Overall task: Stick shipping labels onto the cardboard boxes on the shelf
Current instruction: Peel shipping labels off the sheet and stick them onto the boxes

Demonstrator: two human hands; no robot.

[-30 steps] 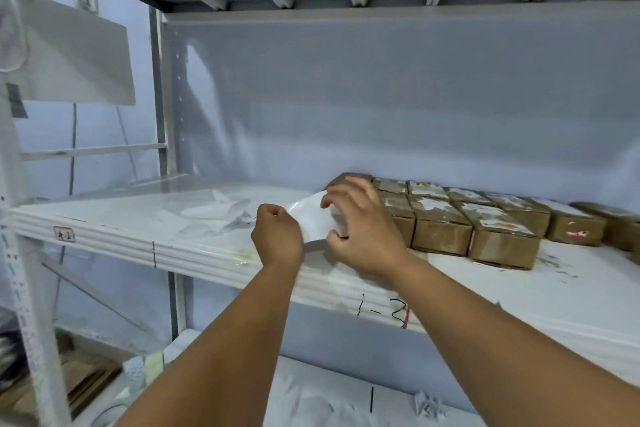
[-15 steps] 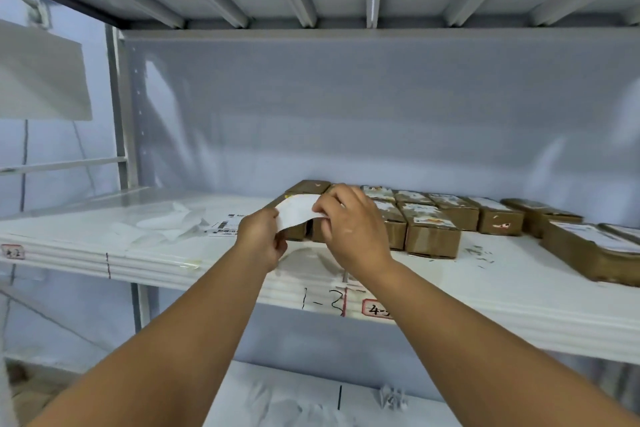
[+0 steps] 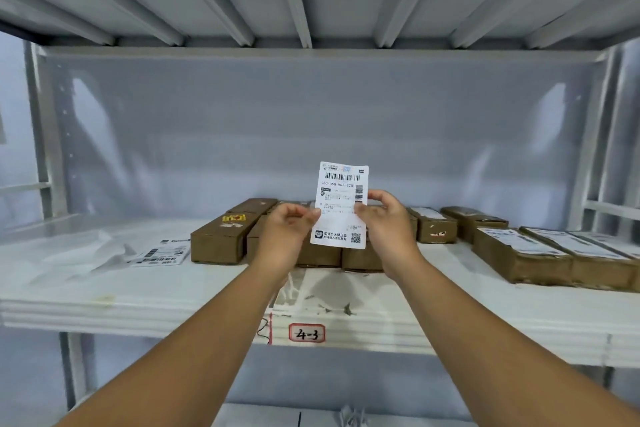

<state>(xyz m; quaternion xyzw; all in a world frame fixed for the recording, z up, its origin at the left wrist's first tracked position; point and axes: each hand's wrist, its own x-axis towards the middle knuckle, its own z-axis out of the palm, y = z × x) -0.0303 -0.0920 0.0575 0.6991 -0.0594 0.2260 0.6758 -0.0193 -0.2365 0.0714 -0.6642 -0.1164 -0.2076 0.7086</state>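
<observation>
- While the shipping label point(image 3: 341, 204) is held upright by its side edges, it should be kept taut, so that the sticky back is not folded onto itself. Whether the backing is already off cannot be told.
- The label's left edge is pinched by the left hand point(image 3: 287, 239) and its right edge by the right hand point(image 3: 388, 229), thumbs in front.
- A bare lid is best chosen. The leftmost cardboard box point(image 3: 216, 243), marked only by a small yellow sticker, is judged a likely target.
- One edge should be laid down first and the rest smoothed flat, so that no creases are trapped.
- The label is seen as white and taller than wide, with a barcode near the top, fine print in the middle and a QR code at the lower right. Its printed face is turned to the camera.
- It is held in the air above the shelf point(image 3: 450, 305), in front of the middle boxes.
- White labels are already borne by the boxes at the right point(image 3: 519, 253), and loose labels point(image 3: 161, 253) lie left of the boxes.
</observation>
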